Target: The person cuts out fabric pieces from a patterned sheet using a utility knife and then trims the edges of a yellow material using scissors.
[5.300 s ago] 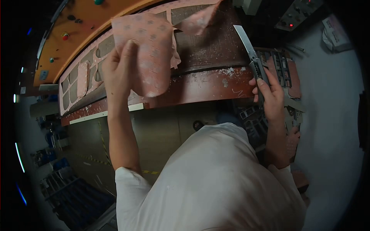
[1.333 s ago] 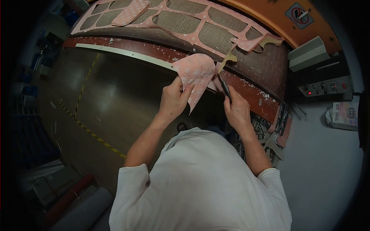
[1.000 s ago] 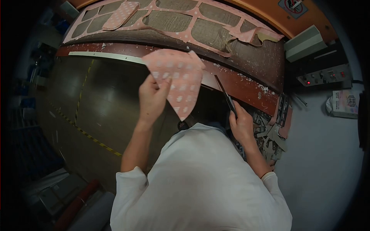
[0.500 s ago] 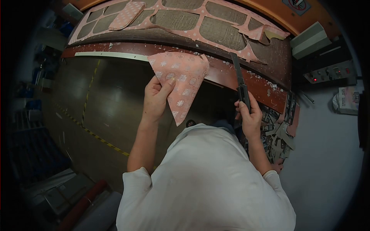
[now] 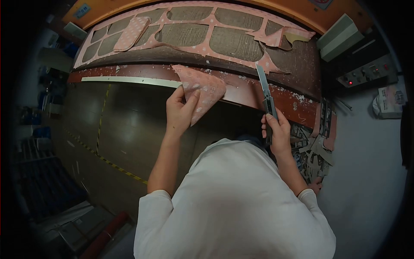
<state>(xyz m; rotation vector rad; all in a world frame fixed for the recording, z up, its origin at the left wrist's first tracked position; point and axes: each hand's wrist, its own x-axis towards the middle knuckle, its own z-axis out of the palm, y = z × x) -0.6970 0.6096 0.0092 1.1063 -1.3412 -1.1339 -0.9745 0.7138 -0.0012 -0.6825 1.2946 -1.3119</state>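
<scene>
Pinched between the thumb and fingers of my left hand [image 5: 181, 110] is a pink patterned piece [image 5: 205, 88], folded and tapering to a point at its lower end. It hangs over the front edge of the worktable [image 5: 243, 93]. My right hand [image 5: 278, 131] is closed round the dark handle of a utility knife [image 5: 267, 99]. The knife's long blade is out and points up toward the table. Behind both hands lies a pink sheet [image 5: 211, 26] with large cut-out openings, on the dark table surface.
A pink stacked pad [image 5: 133, 33] rests on the sheet's left part. At the right are a control panel [image 5: 366, 75] with red lights, a white package [image 5: 390, 101] and a heap of scraps [image 5: 312, 159]. Yellow-black tape [image 5: 123, 170] marks the floor.
My left hand has turned the pink piece, so its lower point has swung up and left and it looks more folded. The knife blade has tilted and now catches the light. The view has shifted slightly.
</scene>
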